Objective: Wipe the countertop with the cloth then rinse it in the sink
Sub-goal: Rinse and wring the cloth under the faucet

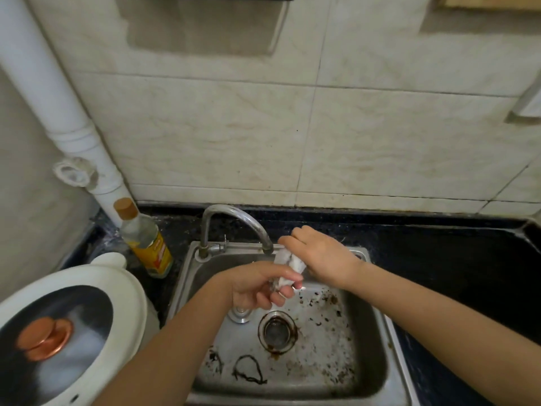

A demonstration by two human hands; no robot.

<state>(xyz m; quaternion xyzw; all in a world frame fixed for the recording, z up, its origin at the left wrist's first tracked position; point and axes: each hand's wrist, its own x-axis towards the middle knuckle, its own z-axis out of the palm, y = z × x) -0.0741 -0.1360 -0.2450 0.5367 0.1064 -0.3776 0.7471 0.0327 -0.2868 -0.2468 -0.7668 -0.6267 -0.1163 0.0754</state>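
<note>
A small white cloth [288, 266], bunched and twisted, hangs over the steel sink [371, 341] just below the spout of the curved faucet [234, 219]. My left hand [257, 285] grips its lower end with curled fingers. My right hand [319, 256] grips its upper end from the right, close to the spout. Both hands are above the basin near its back edge. I cannot tell whether water is running. The black countertop [439, 253] runs behind and to the right of the sink.
The sink floor carries dark specks, a drain strainer [276, 331] and a loop of dark string [248, 370]. A yellow-labelled bottle [146, 241] stands left of the faucet. A white cooker with a glass lid [55, 332] sits at the left. A white pipe [64, 112] runs down the tiled wall.
</note>
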